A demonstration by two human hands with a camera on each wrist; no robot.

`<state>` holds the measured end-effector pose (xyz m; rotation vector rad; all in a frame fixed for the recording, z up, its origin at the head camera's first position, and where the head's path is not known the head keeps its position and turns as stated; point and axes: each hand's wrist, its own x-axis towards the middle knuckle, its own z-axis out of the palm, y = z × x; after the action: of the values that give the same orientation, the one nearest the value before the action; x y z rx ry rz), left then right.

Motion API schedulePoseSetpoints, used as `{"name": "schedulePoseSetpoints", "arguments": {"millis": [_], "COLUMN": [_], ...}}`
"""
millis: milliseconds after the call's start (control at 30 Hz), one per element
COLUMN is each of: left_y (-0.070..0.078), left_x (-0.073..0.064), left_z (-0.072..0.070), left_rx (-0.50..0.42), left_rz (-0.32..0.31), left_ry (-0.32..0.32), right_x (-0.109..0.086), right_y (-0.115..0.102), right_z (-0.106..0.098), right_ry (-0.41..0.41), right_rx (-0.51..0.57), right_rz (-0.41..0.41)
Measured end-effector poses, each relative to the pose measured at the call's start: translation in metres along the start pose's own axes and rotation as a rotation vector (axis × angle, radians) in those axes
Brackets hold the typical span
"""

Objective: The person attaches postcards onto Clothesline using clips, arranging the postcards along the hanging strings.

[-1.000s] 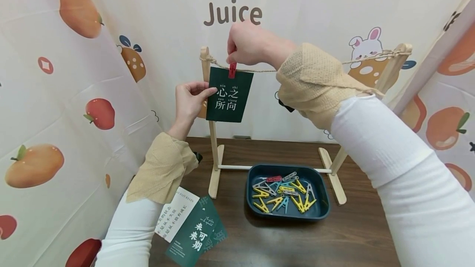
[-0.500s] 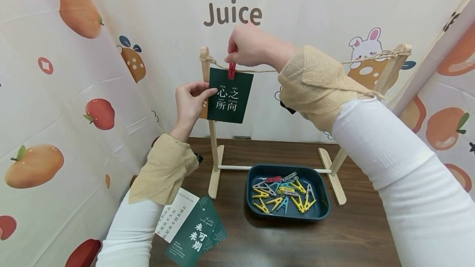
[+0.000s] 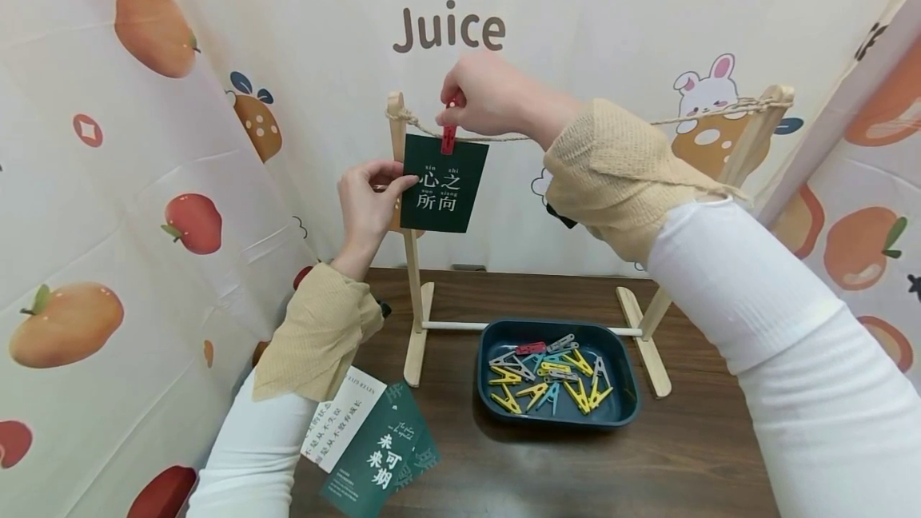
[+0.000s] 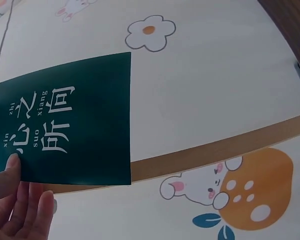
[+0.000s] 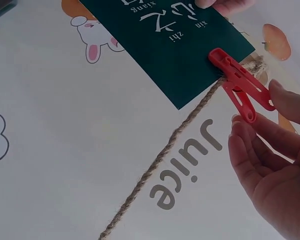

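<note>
A dark green card [image 3: 448,218] with white Chinese characters hangs at the left end of a twine line [image 5: 176,134]. My left hand [image 3: 370,197] pinches its left edge, thumb on the printed face and fingers behind, as the left wrist view shows. A red clothespin [image 5: 240,79] straddles the twine and the card's top edge. Above the line, my right hand [image 3: 489,98] holds the clothespin's handle ends between thumb and fingers; in the right wrist view these handles stand apart, with the fingertips right at their ends.
The twine runs between two wooden posts [image 3: 414,282]. Below it, a dark blue tray [image 3: 557,420] holds several yellow, grey, blue and red clothespins. More green and white cards [image 3: 360,454] lie overlapping on the brown table [image 3: 489,478], near my left forearm. A printed curtain [image 3: 302,6] surrounds the workspace.
More of the red clothespin's upper end shows between my right fingers, which have loosened slightly. The card's lower edge has swung a little; my left hand keeps its hold.
</note>
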<state>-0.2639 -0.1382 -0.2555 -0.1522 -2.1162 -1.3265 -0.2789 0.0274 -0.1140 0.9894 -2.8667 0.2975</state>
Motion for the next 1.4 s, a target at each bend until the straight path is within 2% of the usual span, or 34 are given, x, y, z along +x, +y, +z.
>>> {"name": "schedulePoseSetpoints", "arguments": {"millis": [300,567,733,1100,1233,1400], "left_y": [-0.005,-0.003,0.002,0.015,0.020,0.025], "left_x": [-0.002,-0.009,-0.019,-0.049,-0.062,-0.078], "left_z": [-0.001,-0.007,-0.010,-0.013,-0.015,-0.015], "left_rx": [-0.020,0.012,0.038,0.130,0.147,0.173], "left_rz": [0.055,0.066,0.112,0.265,0.279,0.273], "left_ry": [0.011,0.023,0.032,0.067,0.065,0.049], "right_x": [-0.003,-0.013,-0.022,-0.053,-0.069,-0.088], "right_y": [0.004,0.009,0.015,0.025,0.028,0.035], "right_z": [0.001,0.002,0.007,0.028,0.037,0.052], "right_ry": [0.025,0.106,0.201,0.532,0.600,0.629], "right_rx": [0.043,0.102,0.136,0.169,0.184,0.199], "right_rz": [-0.017,-0.019,-0.064,-0.169,-0.169,-0.165]}}
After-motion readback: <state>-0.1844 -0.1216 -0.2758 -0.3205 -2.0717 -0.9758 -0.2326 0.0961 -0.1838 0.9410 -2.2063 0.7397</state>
